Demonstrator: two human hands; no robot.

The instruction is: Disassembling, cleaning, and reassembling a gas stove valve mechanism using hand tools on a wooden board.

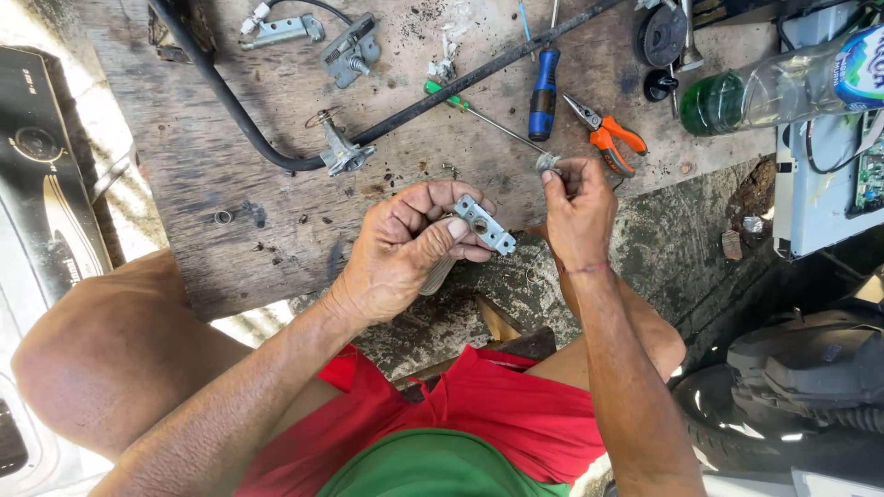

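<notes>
My left hand [410,248] grips a small grey metal bracket [485,225] with holes in it, held between thumb and fingers above the edge of a worn wooden board [276,239]. A pale cylindrical part shows below the palm. My right hand [578,204] pinches a tiny metal piece [549,164] at its fingertips, just right of the bracket and a little higher. The two hands are close but apart.
On the board lie a black bent tube [267,147], metal clamps [343,152], a green-handled screwdriver [470,109], a blue-handled tool [543,92] and orange pliers [610,136]. A green-tinted plastic bottle [783,87] lies at the right. My knees and red shorts are below.
</notes>
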